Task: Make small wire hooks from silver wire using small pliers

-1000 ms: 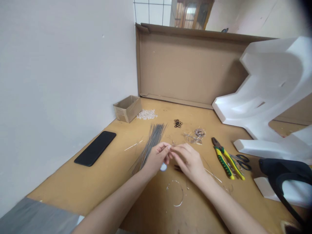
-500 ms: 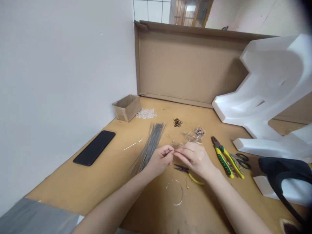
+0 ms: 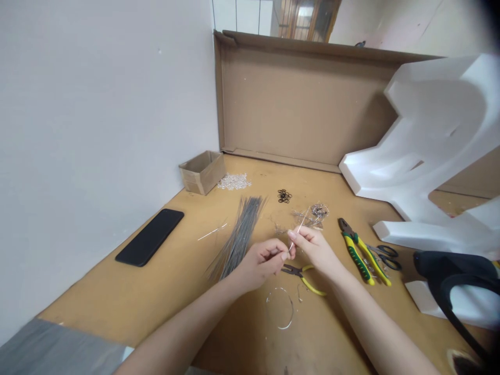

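Observation:
My left hand and my right hand meet over the middle of the table, both closed in a pinch. Between them runs a thin metal wire, tilted up and away past my right fingers; its lower end is at my left fingertips. Under the hands lie small pliers with yellow handles, partly hidden by my fingers. Left of my left hand is a bundle of straight grey wires. A tangle of wire pieces lies just beyond my right hand. Nearer me rests a bent wire ring.
Black rings and clear small pieces lie toward the back, beside a small cardboard box. A black phone is at left. Green-yellow pliers, scissors and white foam are at right.
My hands have shifted slightly; the right has turned, and a wire now shows sticking up from its fingers. My left hand has moved right and a little nearer me.

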### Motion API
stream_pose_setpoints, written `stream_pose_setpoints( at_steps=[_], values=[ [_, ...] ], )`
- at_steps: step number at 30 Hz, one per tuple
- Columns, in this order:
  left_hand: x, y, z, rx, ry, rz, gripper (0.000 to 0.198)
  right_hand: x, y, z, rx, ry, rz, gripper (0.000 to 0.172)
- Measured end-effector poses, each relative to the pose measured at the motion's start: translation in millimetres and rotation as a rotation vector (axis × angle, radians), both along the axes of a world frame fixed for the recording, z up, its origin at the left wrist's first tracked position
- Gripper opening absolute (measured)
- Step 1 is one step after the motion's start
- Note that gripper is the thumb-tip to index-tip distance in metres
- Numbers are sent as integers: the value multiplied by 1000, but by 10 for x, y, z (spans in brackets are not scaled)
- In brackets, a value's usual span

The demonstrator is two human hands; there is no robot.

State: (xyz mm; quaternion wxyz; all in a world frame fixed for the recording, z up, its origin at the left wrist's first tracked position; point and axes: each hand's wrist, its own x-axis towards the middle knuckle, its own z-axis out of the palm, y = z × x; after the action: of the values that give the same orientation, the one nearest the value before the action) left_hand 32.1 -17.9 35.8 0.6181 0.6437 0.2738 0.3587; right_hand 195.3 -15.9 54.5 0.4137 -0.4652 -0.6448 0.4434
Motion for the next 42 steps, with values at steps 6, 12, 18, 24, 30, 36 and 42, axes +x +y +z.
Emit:
stream_pose_setpoints(
  at_steps=[6, 12, 18, 24, 30, 36, 42],
  values=[
    [26, 32, -76, -69, 1, -31, 19, 26, -36, 49, 146, -152, -62, 32],
    [25, 69, -114, -113, 16, -5, 22, 26, -22, 44, 141, -151, -86, 32],
    [18, 105, -130, -135, 7, -5, 22, 28, -1, 38, 106, -156, -122, 34],
    [21, 121, -147, -157, 20, 3, 21, 34, 33, 36, 89, -183, -152, 36],
    [34, 159, -202, -124, 4, 59, 20, 238, -73, 12, 20, -414, 12, 35],
    [43, 187, -211, -128, -1, 124, 21, 616, -470, -287, 113, -1021, 65, 58],
    [43, 170, -214, -80, 41, 136, 23, 586, -629, -426, 157, -1238, 89, 66]
  ],
)
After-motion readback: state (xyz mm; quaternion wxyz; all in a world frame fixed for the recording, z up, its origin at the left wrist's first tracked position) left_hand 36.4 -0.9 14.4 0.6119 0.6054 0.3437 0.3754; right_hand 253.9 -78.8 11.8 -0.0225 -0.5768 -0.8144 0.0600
